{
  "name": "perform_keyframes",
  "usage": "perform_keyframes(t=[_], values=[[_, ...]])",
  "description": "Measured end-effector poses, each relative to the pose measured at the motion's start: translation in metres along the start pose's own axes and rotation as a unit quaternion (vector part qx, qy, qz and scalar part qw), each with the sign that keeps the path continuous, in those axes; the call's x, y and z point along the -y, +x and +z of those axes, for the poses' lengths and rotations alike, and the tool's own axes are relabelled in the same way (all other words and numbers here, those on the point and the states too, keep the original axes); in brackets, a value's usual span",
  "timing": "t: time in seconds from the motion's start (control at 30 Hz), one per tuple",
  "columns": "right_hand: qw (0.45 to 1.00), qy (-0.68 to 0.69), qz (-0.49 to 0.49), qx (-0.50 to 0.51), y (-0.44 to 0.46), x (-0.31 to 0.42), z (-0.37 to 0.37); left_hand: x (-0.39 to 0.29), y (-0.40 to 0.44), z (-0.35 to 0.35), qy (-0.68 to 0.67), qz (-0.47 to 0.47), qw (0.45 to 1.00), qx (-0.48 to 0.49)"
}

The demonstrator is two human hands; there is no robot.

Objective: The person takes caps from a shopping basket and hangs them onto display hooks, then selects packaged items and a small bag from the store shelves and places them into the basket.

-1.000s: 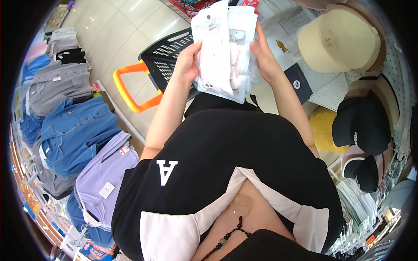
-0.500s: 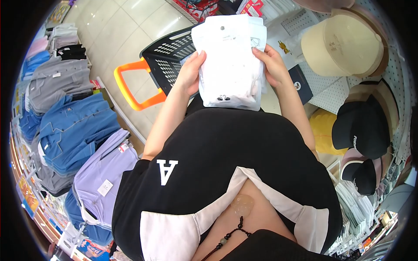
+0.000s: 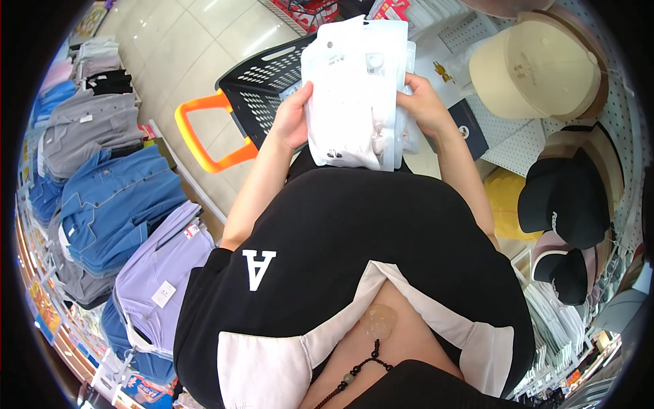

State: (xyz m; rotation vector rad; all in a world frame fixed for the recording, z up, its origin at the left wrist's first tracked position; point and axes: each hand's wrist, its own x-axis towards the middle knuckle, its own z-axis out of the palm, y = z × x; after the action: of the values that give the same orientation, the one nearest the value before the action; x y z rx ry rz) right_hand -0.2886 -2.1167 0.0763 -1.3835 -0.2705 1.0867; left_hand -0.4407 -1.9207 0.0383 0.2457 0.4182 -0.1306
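Several pale, partly see-through plastic packages (image 3: 347, 102) overlap in a stack at the top centre, held upright between both hands. My left hand (image 3: 294, 117) grips their left edge, thumb on the front and fingers hidden behind. On the right edge, my right hand (image 3: 424, 105) is closed on the stack, its thumb and fingers pinching the packages. The front package has a small hole near its top and a dark print near its bottom. Another package shows beside it on the right, with a printed label near its top.
A black basket (image 3: 255, 85) with an orange handle (image 3: 182, 129) stands behind the left hand. Folded shirts (image 3: 116, 204) line the left side. On the right hang a cream hat (image 3: 535, 71) and black caps (image 3: 569, 201) against a white perforated panel (image 3: 514, 146).
The packages were lined up half a second ago; now they are fanned, with the front one shifted left and others showing at the right. Both hands still hold them.
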Motion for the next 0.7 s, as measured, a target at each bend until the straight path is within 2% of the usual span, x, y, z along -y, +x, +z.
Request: perform_keyframes(t=[0.03,0.07,0.13,0.23,0.33,0.43,0.57,0.67,0.7], values=[[0.998,-0.063,-0.009,-0.014,0.002,-0.003,0.001,0.002,0.002,0.000,0.052,0.008,0.998,-0.032],[0.998,-0.063,-0.009,-0.015,0.002,-0.002,0.004,0.004,0.003,0.003,0.052,0.008,0.998,-0.032],[0.996,-0.059,-0.015,-0.066,0.003,0.003,0.009,0.011,0.004,0.013,0.099,0.084,0.990,-0.060],[0.997,-0.009,-0.029,-0.072,0.003,0.005,0.005,0.012,0.002,0.020,0.075,0.127,0.987,-0.068],[0.997,-0.021,-0.008,-0.074,0.002,0.009,-0.003,0.005,-0.002,-0.002,0.076,0.090,0.992,-0.036],[0.997,-0.050,-0.019,-0.057,0.000,0.015,-0.001,0.000,-0.008,-0.003,0.078,0.043,0.995,-0.052],[0.998,-0.051,-0.019,-0.044,0.003,0.014,-0.006,-0.010,-0.013,-0.012,0.149,0.052,0.985,-0.076],[0.998,0.005,-0.034,-0.054,0.001,0.018,-0.018,-0.029,-0.031,-0.036,0.040,0.117,0.992,-0.038],[0.998,0.032,-0.029,-0.050,0.000,0.019,-0.024,-0.036,-0.034,-0.046,-0.008,0.108,0.994,0.019]])
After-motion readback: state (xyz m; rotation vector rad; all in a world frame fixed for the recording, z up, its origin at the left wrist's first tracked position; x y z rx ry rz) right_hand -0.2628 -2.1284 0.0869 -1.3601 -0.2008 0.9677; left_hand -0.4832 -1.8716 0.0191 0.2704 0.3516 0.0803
